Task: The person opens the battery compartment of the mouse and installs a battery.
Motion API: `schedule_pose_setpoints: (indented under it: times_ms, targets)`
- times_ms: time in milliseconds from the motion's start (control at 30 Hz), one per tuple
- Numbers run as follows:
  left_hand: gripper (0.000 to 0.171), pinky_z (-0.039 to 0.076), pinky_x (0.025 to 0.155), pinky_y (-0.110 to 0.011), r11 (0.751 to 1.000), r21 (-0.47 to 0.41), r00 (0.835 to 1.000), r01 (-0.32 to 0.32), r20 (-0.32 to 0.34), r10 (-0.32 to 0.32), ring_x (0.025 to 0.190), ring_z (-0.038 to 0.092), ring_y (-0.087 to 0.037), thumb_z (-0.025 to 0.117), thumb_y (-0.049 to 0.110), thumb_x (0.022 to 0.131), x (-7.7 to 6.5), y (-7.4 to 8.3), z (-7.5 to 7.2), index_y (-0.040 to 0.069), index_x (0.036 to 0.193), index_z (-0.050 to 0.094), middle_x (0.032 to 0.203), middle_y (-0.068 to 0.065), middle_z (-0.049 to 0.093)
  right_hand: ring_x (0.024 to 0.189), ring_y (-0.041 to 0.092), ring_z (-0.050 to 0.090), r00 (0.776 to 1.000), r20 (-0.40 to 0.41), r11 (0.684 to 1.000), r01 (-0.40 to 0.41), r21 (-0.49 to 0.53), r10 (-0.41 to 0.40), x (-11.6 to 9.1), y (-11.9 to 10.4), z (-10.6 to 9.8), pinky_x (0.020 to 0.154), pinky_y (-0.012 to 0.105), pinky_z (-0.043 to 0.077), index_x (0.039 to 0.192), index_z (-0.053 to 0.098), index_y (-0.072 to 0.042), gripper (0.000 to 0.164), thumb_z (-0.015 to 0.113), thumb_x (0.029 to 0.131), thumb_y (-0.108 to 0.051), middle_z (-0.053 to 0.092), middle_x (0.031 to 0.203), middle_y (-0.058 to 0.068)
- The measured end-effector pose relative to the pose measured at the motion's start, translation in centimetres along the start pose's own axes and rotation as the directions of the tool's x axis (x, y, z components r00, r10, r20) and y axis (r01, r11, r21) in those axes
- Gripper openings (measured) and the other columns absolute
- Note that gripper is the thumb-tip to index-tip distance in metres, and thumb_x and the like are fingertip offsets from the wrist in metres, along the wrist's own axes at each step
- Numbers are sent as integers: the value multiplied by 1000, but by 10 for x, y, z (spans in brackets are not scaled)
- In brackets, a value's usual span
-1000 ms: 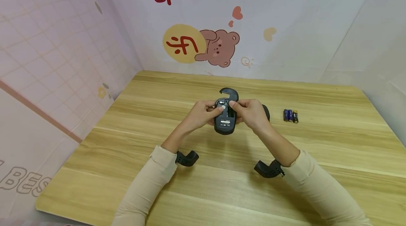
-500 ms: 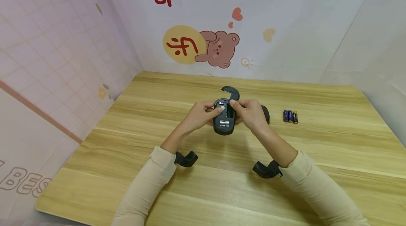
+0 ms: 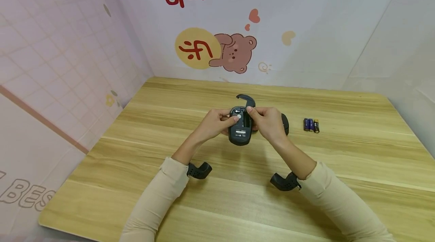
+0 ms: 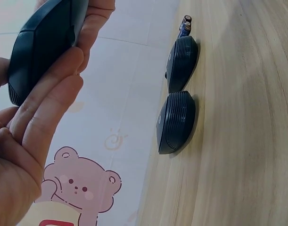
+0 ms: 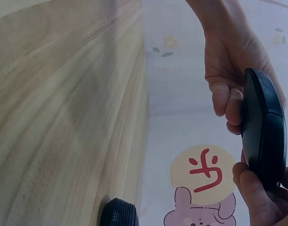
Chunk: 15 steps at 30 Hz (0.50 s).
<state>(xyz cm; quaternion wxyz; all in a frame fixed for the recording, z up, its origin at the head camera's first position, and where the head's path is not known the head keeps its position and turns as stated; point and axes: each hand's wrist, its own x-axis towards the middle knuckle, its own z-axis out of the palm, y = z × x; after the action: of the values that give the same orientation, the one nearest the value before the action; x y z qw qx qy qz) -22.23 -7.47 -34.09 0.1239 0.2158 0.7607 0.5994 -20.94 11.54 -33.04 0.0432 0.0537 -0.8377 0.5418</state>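
Note:
A black computer mouse (image 3: 240, 138) is held above the table with its underside up. Its battery slot is uncovered and looks empty. My left hand (image 3: 217, 122) grips the mouse's left side, thumb on the underside, fingers behind. My right hand (image 3: 270, 124) pinches the curved black battery cover (image 3: 250, 101) between thumb and finger at the slot's upper right, with the cover's wide end sticking up beyond the mouse. In the right wrist view, the mouse's rounded back (image 5: 264, 129) shows between both hands, with right fingertips (image 5: 250, 181) at its lower end.
Two more black mice, a farther one (image 4: 182, 63) and a nearer one (image 4: 176, 125), sit on the wooden table (image 3: 340, 181). My right hand partly hides them in the head view. Three small batteries (image 3: 310, 125) stand side by side to the right. A printed cloth (image 3: 306, 26) hangs behind.
The battery cover has tipped, showing a narrower face than a second ago, and has shifted slightly about the mouse's top end. Both hands keep nearly the same place and hold.

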Motion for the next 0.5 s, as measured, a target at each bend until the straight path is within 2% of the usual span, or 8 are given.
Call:
schedule_pose_setpoints:
  times_ms: [167, 300, 500]
  targets:
    - [35, 57, 63, -42, 1000, 12, 1000, -1, 1, 1, 69, 70, -24, 58, 13, 95, -1, 0, 0, -4, 126, 57, 92, -20, 70, 68, 23, 70, 998, -53, 999, 41, -6, -41, 0, 4, 0, 57, 26, 55, 103, 71, 1, 32, 64, 92, -27, 70, 92, 18]
    - [37, 57, 61, -39, 999, 44, 1000, 7, 4, -7, 68, 69, -23, 58, 14, 95, 0, -2, 0, -2, 128, 56, 89, -18, 70, 69, 21, 69, 996, -69, 998, 58, 9, -58, 4, 9, 0, 59, 27, 56, 97, 72, 2, 28, 68, 88, -24, 70, 93, 18]
    - [38, 57, 60, -37, 999, 38, 1000, 22, 2, -22, 67, 69, -22, 58, 14, 95, 0, -7, -1, -1, 130, 55, 87, -18, 70, 66, 17, 68, 996, -75, 998, 59, 25, -57, 6, 10, 1, 59, 27, 56, 88, 71, 3, 23, 71, 86, -20, 67, 86, 16]
